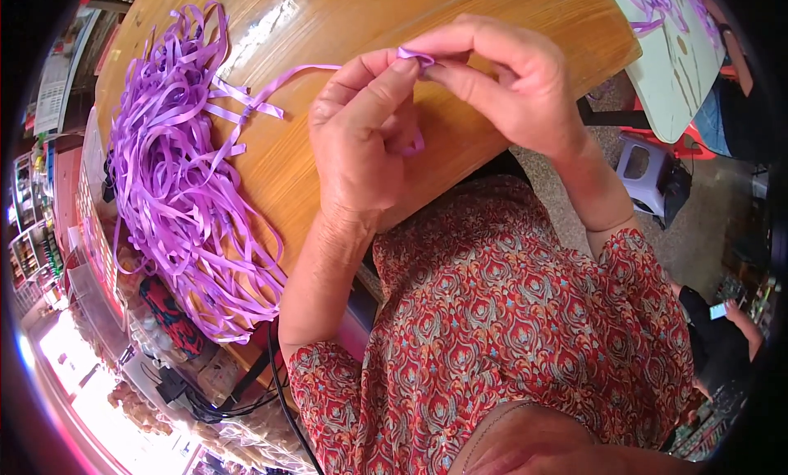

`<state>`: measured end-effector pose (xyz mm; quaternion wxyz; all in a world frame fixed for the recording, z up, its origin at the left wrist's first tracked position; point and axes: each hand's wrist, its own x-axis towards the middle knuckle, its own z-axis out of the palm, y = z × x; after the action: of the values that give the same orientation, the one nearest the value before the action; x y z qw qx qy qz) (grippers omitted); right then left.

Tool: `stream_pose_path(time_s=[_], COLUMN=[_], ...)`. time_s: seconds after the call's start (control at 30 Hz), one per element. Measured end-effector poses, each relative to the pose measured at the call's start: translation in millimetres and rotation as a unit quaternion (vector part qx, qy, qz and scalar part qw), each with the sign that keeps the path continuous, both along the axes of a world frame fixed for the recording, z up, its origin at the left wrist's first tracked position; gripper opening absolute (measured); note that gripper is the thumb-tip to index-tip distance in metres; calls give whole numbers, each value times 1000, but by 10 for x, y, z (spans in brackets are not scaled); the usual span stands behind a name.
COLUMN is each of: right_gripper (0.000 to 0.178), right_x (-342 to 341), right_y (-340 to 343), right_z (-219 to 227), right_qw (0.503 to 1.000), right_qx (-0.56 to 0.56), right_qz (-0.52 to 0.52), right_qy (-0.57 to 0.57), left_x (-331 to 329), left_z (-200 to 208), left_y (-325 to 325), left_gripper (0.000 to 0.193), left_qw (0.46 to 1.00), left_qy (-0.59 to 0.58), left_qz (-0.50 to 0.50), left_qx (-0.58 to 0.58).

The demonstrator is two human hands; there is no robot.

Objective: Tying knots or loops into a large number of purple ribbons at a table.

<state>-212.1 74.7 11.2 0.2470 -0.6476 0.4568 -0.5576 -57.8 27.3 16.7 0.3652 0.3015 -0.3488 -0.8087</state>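
Note:
A narrow purple satin ribbon [415, 57] is pinched between my two hands above the wooden table [525, 15], where it bends into a small loop. My left hand [361, 122] grips it between thumb and forefinger, with the other fingers curled in. From behind that hand a length of the same ribbon trails leftward to a large heap of purple ribbons [176, 155]. Another bit of ribbon shows below the curled fingers. My right hand [513, 81] holds the loop's right side with thumb and fingertips. The fingertips partly cover the ribbon, so any knot there is hidden.
At the right, a white table [677, 73] carries more purple ribbons [652, 3]; a person sits beside it. A pale purple plastic stool [644, 175] stands on the floor. Dark cables [209, 405] hang at lower left near packed shelves. Another person, lower right, holds a phone [718, 311].

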Motion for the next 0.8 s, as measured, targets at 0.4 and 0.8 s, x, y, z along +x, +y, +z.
stream_pose_path(time_s=[0.4,0.8], right_gripper=[19,14], right_x=[-186,-336], right_y=[-107,-302], right_z=[382,446], right_qw=[900,891], right_qx=[-265,-287], right_qz=[-25,29], right_qy=[346,351], left_x=[-8,67], left_z=[3,24], left_y=[-36,-134], left_gripper=[15,15], left_qw=[991,994], left_qy=[-121,-99], left_qz=[31,-35], left_qx=[-39,-28])
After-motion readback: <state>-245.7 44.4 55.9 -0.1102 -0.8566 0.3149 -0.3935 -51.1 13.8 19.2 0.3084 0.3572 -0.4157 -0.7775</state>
